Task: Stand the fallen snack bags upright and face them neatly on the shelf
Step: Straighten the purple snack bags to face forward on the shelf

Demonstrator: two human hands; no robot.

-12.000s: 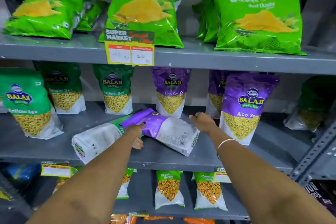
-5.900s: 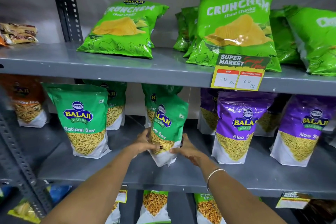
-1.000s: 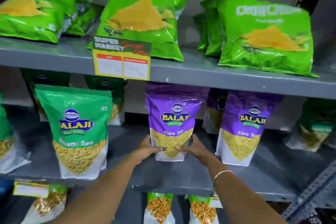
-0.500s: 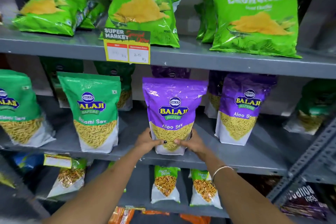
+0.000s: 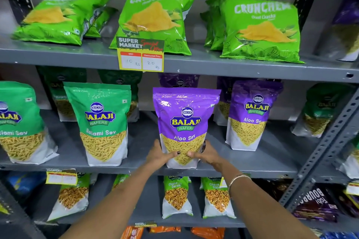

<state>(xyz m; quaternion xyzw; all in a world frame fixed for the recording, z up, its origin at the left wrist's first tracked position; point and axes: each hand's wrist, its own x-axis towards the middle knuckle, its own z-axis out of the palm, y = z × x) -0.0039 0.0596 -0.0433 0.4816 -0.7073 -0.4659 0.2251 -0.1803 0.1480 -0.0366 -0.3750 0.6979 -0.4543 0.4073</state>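
I see the grey metal rack (image 5: 194, 66) filling the view, with three shelves in sight. On the top shelf lie the big green Crunchem bags: one at the left end (image 5: 58, 17), leaning back, one in the middle (image 5: 155, 15) standing behind the yellow price tag (image 5: 140, 56) clipped to the shelf's front edge, and one toward the right end (image 5: 260, 29) with more tucked behind it.

On the middle shelf (image 5: 262, 163), near the front edge, stand a green Ratlami Sev bag (image 5: 103, 124) left of centre, another green one (image 5: 17, 122) at the left end, and a purple Aloo Sev bag toward the right (image 5: 250, 114); darker bags stand behind them toward the back edge.

The purple Aloo Sev bag I am working on (image 5: 184, 122) stands upright at the middle of that shelf's front edge, label facing me. My left hand (image 5: 158, 156) cups its lower left side and my right hand (image 5: 206, 154) its lower right side, thumbs pressed on the front panel almost tip to tip, the other fingers wrapped round the sides and back where I cannot see them. A thin bangle (image 5: 238, 179) sits on my right wrist.

On the bottom shelf, two Chana Garam bags (image 5: 176, 196) stand just below my arms.
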